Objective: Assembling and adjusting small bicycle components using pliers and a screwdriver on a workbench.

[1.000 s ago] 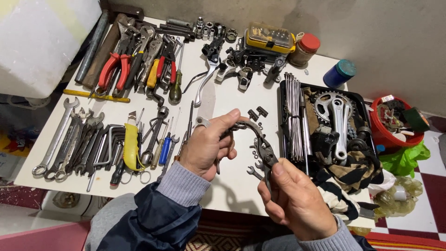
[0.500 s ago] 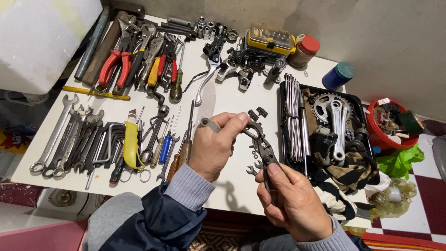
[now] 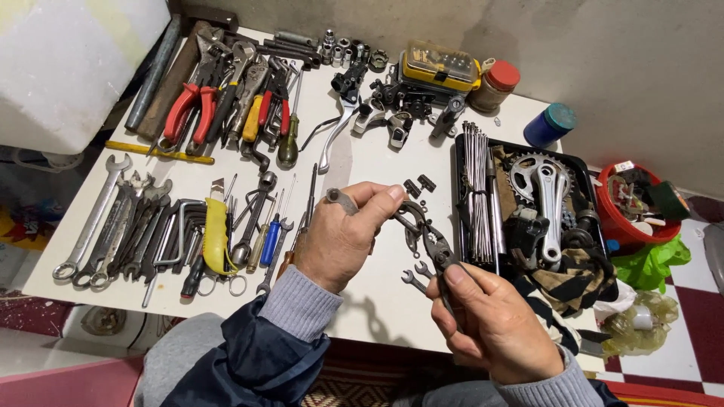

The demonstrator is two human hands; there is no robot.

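Head cam: pliers [image 3: 431, 245] btwn both hands, right hand [image 3: 494, 332] gripping handles, left hand [image 3: 339, 237] pinching the nose end.

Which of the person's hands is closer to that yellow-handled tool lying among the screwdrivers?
Left. The left hand is just to the right of the yellow-handled tool, across a few screwdrivers. The right hand is farther right, near the black tray.

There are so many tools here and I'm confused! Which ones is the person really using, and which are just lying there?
In use:
- left hand holding a small metal part
- right hand holding dark pliers

Just lying about:
- spanners
- red-handled pliers
- screwdrivers
- yellow case
- black tray with spokes and crank
- blue jar
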